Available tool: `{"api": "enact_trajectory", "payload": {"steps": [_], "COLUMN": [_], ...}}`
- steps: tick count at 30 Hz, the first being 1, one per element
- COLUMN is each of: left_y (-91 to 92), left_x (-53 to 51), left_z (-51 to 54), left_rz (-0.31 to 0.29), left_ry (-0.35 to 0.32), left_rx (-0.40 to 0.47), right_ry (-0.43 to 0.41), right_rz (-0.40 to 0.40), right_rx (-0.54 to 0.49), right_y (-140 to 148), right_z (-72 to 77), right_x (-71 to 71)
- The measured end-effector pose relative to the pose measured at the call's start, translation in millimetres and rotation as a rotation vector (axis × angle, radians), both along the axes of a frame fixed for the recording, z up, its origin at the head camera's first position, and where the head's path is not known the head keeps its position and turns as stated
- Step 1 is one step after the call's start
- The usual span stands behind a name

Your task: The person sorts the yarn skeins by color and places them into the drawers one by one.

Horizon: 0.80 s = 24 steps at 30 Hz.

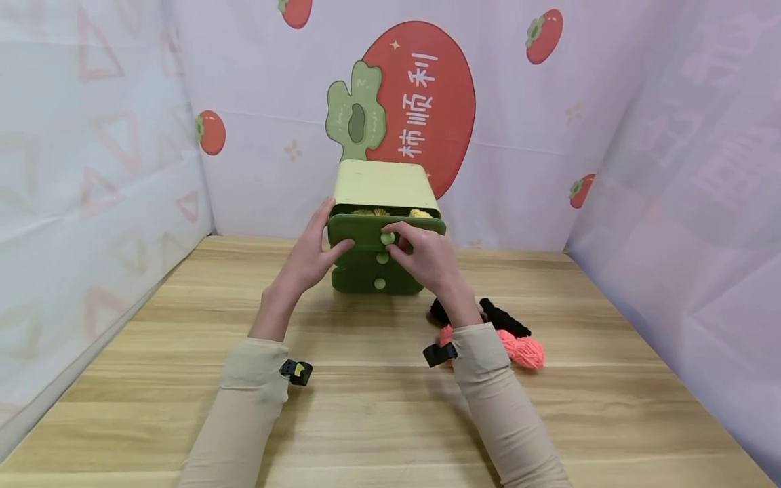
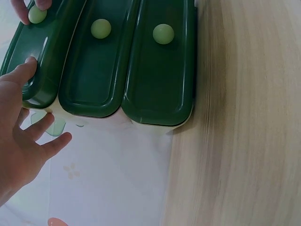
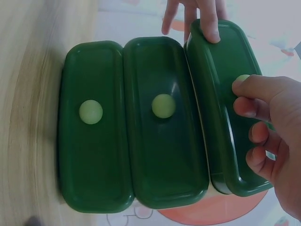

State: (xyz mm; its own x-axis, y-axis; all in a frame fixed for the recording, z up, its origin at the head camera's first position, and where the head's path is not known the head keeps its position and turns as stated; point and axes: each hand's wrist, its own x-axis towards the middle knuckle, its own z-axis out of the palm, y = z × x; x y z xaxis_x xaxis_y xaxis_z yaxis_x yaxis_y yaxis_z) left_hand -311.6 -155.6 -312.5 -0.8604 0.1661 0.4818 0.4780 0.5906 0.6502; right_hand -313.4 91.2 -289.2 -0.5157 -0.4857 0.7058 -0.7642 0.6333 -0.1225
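Observation:
A small cabinet with a pale yellow-green shell and three dark green drawers stands at the back of the table. Its top drawer juts out a little, with yellow yarn showing in the gap above its front. My right hand pinches that drawer's round light green knob between thumb and fingers. At the drawer's left end, the thumb of my left hand rests on the front. The other left fingers are spread along the side, mostly straight. Both lower drawers sit flush in the cabinet.
Pink yarn and black yarn lie on the wooden table to the right, partly behind my right forearm. Printed cloth walls enclose the back and both sides.

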Motion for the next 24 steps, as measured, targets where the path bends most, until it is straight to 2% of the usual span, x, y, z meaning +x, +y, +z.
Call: {"api": "enact_trajectory", "payload": {"steps": [11, 18, 24], "left_y": [-0.1, 1.7, 4.2], "left_x": [-0.9, -5.3, -6.7], "left_z": [-4.5, -9.9, -10.7], "left_rz": [-0.003, 0.027, 0.054], "left_ry": [0.026, 0.143, 0.205], "left_rx": [-0.008, 0.007, 0.010], "right_ry": [-0.006, -0.020, -0.014], "right_rz": [-0.002, -0.003, -0.013], "right_rx": [0.004, 0.013, 0.009], "right_y": [0.6, -2.0, -2.6], "right_z": [0.2, 1.5, 4.7], "right_x": [-8.9, -15.9, -21.4]}}
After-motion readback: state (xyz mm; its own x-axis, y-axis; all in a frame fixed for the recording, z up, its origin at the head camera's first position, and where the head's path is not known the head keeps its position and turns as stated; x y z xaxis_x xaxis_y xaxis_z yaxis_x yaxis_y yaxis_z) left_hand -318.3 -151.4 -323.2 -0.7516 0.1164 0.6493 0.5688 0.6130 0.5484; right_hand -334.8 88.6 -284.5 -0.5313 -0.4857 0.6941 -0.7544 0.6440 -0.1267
